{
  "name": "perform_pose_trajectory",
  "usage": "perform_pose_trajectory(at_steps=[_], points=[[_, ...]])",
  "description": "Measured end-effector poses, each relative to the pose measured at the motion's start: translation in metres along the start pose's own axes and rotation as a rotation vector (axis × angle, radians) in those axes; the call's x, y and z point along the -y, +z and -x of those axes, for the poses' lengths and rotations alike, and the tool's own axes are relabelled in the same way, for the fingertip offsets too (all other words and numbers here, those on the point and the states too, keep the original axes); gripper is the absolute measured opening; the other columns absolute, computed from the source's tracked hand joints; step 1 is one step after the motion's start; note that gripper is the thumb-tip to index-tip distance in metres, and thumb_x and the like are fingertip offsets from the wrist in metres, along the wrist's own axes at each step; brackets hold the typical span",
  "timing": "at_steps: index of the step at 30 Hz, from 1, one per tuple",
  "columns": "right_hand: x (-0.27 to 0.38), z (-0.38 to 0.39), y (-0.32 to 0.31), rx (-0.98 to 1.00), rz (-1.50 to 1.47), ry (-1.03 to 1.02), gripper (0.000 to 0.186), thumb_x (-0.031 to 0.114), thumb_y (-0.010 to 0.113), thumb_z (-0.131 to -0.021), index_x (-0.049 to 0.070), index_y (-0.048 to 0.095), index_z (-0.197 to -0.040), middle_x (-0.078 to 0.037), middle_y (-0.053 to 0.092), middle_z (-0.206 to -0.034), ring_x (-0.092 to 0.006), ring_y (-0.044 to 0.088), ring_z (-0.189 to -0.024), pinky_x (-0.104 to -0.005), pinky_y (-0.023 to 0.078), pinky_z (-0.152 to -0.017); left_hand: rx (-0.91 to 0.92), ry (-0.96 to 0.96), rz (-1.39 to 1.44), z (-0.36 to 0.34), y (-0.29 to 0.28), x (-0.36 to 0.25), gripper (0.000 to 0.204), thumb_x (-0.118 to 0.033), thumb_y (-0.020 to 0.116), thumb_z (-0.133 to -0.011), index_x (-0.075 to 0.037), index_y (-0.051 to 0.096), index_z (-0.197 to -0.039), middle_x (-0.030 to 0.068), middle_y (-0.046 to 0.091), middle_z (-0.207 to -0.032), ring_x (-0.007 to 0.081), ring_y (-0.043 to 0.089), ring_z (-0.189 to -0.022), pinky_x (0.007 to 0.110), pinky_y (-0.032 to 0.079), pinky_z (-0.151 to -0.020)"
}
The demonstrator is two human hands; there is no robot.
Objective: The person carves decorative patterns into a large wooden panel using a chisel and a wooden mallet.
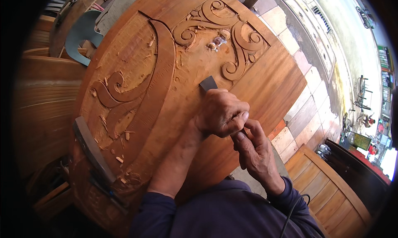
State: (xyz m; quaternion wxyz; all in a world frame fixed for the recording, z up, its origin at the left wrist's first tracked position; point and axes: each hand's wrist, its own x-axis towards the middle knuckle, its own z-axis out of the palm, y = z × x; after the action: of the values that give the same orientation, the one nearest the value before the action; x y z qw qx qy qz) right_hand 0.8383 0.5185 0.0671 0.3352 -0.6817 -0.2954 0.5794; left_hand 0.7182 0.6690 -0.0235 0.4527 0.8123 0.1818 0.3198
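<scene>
Brown wood underneath; leaning over a broad carved panel (269, 97), and taking clock hours from the middle of the view; holding a flat-bladed tool (208, 84) near the centre, pointing its dark, squared blade toward twelve o'clock over a smooth stretch, resting on the wood or just above, impossible to tell which; closing the left hand (222, 113) in a tight fist around it, right behind the blade; wrapping the right hand (256, 151) around the rear part, toward four o'clock, just beside the left; wearing dark sleeves (159, 211) on both forearms; facing carved scrolls (239, 57) at one o'clock and, nearer twelve, a small shiny cluster (217, 41), too unclear to name; having a raised curved band (163, 68) at eleven, a curled carving (139, 93) toward ten, and loose shavings (120, 159) lying scattered from eight to ten; having also a long, slightly curved bar (97, 151) at eight, near the panel's edge; working among stacked boards (49, 105) at nine, a blue-grey curved piece (78, 26) at ten, pale floor tiles (300, 118) around three, and a slatted wooden panel (327, 184) at four.
</scene>
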Motion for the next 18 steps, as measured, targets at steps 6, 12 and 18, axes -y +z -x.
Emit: perform_pose_trajectory(at_steps=[6, 12, 18], points=[[0.009, -0.010, -0.005, -0.008, -0.047, 0.087, 0.034, 0.029, 0.060, -0.114, 0.007, 0.057, -0.140, -0.002, 0.065, -0.085, -0.0066, 0.053, -0.060, -0.0253, 0.044, -0.056, -0.039, 0.006, -0.046, -0.001, 0.004, 0.002, 0.026, -0.027, 0.062, -0.090, -0.012, 0.061, -0.068, 0.0117, 0.059, -0.059, 0.0349, 0.062, -0.058, 0.048, 0.047, -0.059], [-0.001, 0.003, -0.008, 0.030, 0.000, 0.026, 0.035, 0.031, 0.060, -0.113, 0.007, 0.058, -0.139, -0.002, 0.067, -0.083, -0.0094, 0.059, -0.067, -0.0300, 0.048, -0.062, -0.060, -0.035, -0.021, 0.011, 0.006, -0.011, 0.027, -0.025, 0.061, -0.091, -0.011, 0.061, -0.068, 0.0114, 0.059, -0.060, 0.0348, 0.063, -0.059, 0.048, 0.048, -0.063], [0.004, 0.003, 0.006, 0.008, 0.005, 0.068, 0.034, 0.030, 0.058, -0.114, 0.008, 0.057, -0.139, -0.003, 0.067, -0.084, -0.0111, 0.061, -0.074, -0.0321, 0.051, -0.066, 0.020, -0.012, -0.054, 0.011, -0.006, -0.005, 0.026, -0.025, 0.062, -0.089, -0.011, 0.061, -0.068, 0.0122, 0.057, -0.059, 0.0349, 0.062, -0.058, 0.047, 0.046, -0.062]])
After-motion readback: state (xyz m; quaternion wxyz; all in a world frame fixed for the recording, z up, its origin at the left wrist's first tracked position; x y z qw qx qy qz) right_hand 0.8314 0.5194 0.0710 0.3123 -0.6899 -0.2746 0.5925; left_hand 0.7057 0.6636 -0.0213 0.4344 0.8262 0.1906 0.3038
